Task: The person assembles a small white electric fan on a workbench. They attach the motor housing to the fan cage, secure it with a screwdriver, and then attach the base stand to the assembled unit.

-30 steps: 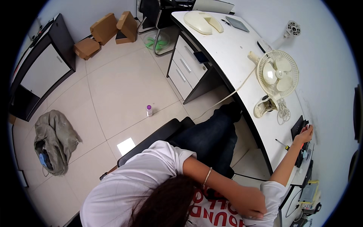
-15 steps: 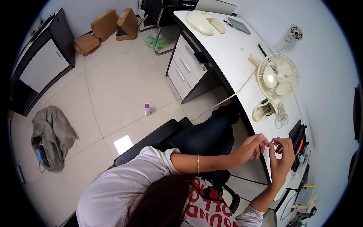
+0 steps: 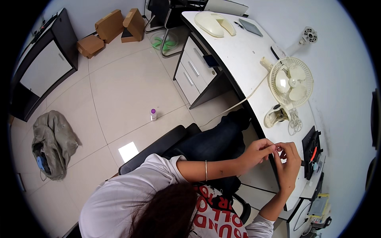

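Above the desk's near edge, my left hand (image 3: 257, 154) and my right hand (image 3: 288, 164) meet with their fingertips pinched together. Whatever sits between them is tiny and hidden by the fingers. A bracelet circles my left wrist. Just beyond my hands on the white desk (image 3: 234, 51) lies a cream fan part with a hollow housing (image 3: 276, 116), beside a coiled pale cord (image 3: 295, 122). Farther along is a round cream fan cage (image 3: 292, 81) with its blades showing. Nearest my right hand is an open black tool case (image 3: 312, 152) holding an orange-handled tool.
A cream curved fan base (image 3: 214, 23) and a grey tablet-like slab (image 3: 251, 27) rest at the desk's far end. A pale cable (image 3: 238, 104) hangs over the edge. On the floor stand a purple-capped bottle (image 3: 153, 115), a grey bag (image 3: 55, 142) and cardboard boxes (image 3: 109, 25).
Both hands have shifted slightly left and drawn closer together. The small silvery bit glimpsed at the fingertips before is now covered.
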The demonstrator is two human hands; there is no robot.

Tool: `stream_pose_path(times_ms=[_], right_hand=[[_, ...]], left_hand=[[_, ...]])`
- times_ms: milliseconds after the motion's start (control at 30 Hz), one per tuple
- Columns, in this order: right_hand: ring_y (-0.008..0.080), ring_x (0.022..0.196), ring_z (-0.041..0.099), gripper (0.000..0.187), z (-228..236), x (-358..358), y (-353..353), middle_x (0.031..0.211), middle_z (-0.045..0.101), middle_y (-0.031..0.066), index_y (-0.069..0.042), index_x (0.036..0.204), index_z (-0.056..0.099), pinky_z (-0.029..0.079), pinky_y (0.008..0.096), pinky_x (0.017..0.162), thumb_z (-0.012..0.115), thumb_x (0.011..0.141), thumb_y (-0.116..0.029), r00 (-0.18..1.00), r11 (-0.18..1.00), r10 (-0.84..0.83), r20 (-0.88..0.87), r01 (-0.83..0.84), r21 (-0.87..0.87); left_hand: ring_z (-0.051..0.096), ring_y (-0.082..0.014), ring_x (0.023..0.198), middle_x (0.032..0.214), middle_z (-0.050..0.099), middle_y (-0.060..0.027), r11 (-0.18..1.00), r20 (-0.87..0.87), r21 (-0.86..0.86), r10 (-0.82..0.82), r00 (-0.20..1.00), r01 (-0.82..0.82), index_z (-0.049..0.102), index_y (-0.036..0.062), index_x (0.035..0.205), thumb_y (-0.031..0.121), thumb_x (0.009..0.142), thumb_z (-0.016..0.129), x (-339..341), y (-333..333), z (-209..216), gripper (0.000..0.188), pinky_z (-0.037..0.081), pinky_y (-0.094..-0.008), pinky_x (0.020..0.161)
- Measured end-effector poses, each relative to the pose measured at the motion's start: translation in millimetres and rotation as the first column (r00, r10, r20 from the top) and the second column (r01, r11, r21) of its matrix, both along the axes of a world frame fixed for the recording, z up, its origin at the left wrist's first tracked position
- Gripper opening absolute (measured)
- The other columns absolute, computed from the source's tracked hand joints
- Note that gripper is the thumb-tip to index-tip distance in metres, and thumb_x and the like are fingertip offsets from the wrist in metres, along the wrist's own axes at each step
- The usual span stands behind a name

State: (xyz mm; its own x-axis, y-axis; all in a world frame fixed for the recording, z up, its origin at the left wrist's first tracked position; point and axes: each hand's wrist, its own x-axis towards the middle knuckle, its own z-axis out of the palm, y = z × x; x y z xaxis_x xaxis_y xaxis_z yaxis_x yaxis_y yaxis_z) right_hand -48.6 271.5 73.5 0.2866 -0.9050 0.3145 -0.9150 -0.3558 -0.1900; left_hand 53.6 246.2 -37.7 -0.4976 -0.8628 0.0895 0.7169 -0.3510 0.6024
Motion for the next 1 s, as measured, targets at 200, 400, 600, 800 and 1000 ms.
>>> stream_pose_path(times_ms=[200,400,600,800,1000], right_hand=[[0.0156,0.059,0.053,0.018,1,4,2,0.08,0.056,0.0053,-0.004,0.093,0.063,0.043,0.0269,0.054,0.068,0.076,-0.001,1.0,0.999,-0.003,0.005,0.003,-0.035],[0.021,0.063,0.058,0.013,-18,22,13,0.081,0.058,0.0078,-0.005,0.09,0.064,0.047,0.0292,0.057,0.066,0.078,-0.002,0.984,0.987,0.157,0.082,-0.16,0.029],[0.0257,0.07,0.061,0.017,-101,86,19,0.081,0.057,0.0069,-0.007,0.086,0.062,0.048,0.0348,0.059,0.061,0.086,-0.024,0.876,0.838,0.482,0.024,-0.469,0.278],[0.0239,0.065,0.062,0.029,-133,134,32,0.075,0.052,0.0076,-0.007,0.077,0.056,0.048,0.0347,0.053,0.06,0.088,-0.034,0.779,0.742,0.619,0.1,-0.622,0.251],[0.0215,0.06,0.061,0.033,-134,137,27,0.073,0.05,0.0072,-0.006,0.075,0.053,0.046,0.0327,0.049,0.063,0.085,-0.036,0.802,0.783,0.59,0.096,-0.597,0.172]], left_hand=[[0.046,-0.0021,0.065,0.076,0.053,0.0038,0.997,-0.043,0.073,-0.007,0.999,0.01,0.059,0.0057,0.098,0.023,0.096,0.054,-6,-3,-7,0.018,0.037,-0.0179,0.056],[0.053,-0.0094,0.068,0.075,0.056,0.0008,0.945,0.063,-0.327,0.019,0.998,0.002,0.061,0.0044,0.084,0.021,0.088,0.062,-42,-16,-81,0.017,0.043,-0.0225,0.059],[0.062,-0.02,0.071,0.08,0.064,-0.0077,0.902,0.584,-0.408,0.135,0.801,0.145,0.06,0.0011,0.09,0.021,0.091,0.056,-58,-18,-233,0.02,0.049,-0.036,0.064],[0.064,-0.0302,0.067,0.072,0.064,-0.0126,0.913,0.649,-0.326,0.028,0.76,0.245,0.058,0.0018,0.089,0.019,0.09,0.052,-45,-24,-243,0.019,0.05,-0.0439,0.062],[0.064,-0.0319,0.069,0.074,0.064,-0.014,0.897,0.744,-0.391,0.176,0.644,0.206,0.058,0.0023,0.088,0.018,0.09,0.052,-41,-38,-232,0.017,0.051,-0.0441,0.062]])
